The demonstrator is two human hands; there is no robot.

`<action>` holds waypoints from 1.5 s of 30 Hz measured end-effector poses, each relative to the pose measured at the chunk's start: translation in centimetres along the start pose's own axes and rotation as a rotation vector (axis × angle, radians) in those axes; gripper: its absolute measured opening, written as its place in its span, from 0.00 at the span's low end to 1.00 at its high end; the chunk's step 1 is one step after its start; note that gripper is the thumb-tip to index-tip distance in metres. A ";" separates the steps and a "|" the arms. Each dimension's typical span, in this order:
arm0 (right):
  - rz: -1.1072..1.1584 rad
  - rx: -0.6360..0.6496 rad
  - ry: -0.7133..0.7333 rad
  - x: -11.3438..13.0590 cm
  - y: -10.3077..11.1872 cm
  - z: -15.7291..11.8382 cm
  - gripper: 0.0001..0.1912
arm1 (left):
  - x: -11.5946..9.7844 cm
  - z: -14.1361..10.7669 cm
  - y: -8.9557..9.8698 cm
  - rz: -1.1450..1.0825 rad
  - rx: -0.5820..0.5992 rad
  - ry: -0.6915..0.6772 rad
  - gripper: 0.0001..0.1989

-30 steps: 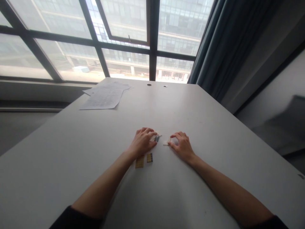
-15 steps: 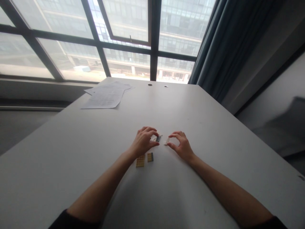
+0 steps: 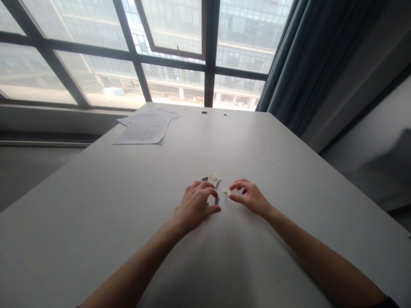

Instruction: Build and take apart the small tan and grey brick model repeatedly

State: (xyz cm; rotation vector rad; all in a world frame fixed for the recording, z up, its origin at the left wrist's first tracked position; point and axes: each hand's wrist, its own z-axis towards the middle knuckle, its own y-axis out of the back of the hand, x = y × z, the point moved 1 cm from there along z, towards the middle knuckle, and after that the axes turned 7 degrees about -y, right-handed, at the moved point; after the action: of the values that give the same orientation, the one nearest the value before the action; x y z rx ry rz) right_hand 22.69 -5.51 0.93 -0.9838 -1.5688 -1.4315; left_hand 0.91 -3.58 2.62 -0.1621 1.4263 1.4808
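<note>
My left hand (image 3: 196, 204) hovers low over the table with thumb and forefinger curled around a small grey building brick (image 3: 217, 200). Opposite it, my right hand (image 3: 251, 197) pinches a small white brick (image 3: 228, 192) between thumb and forefinger, a short gap from the left fingertips. Just beyond the left fingers lie a dark grey strip piece (image 3: 217, 184), several white bricks (image 3: 214, 176) and a few black pieces (image 3: 205, 179). A sliver of a tan brick (image 3: 176, 209) shows beside the left wrist; the hand covers the rest.
Printed paper sheets (image 3: 141, 130) lie at the far left of the white table (image 3: 257, 256). Two small round fittings sit near its far edge, before a large window (image 3: 173, 81). A dark curtain (image 3: 295, 64) hangs at the right.
My left hand has shifted nearer and slightly right, now covering the tan bricks and uncovering the white and black pieces behind it. A grey brick shows in its fingers. The right hand has moved slightly right.
</note>
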 end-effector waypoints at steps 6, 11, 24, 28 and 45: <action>-0.558 0.038 0.304 -0.2 0.0 -1.6 0.11 | -1.0 -1.0 -3.1 0.439 0.113 -0.125 0.11; -0.604 0.071 0.306 -0.9 -0.6 -1.7 0.16 | -0.4 -1.2 -2.6 0.456 0.128 -0.137 0.18; -0.581 0.052 0.309 -1.2 -1.6 -1.9 0.15 | -0.3 -1.3 -2.8 0.462 0.124 -0.189 0.07; -0.571 0.048 0.311 -1.1 -1.8 -1.9 0.14 | -0.2 -1.3 -2.8 0.479 0.119 -0.198 0.08; -0.514 -0.092 0.332 -1.6 -1.1 -1.6 0.15 | 1.8 -0.4 1.3 0.568 -0.080 -0.038 0.14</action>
State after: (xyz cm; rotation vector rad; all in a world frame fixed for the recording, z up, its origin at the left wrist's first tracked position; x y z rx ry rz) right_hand 22.41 -7.21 -0.83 -0.3641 -1.5745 -1.9159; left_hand -1.10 -2.57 2.10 0.2428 1.4504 1.9872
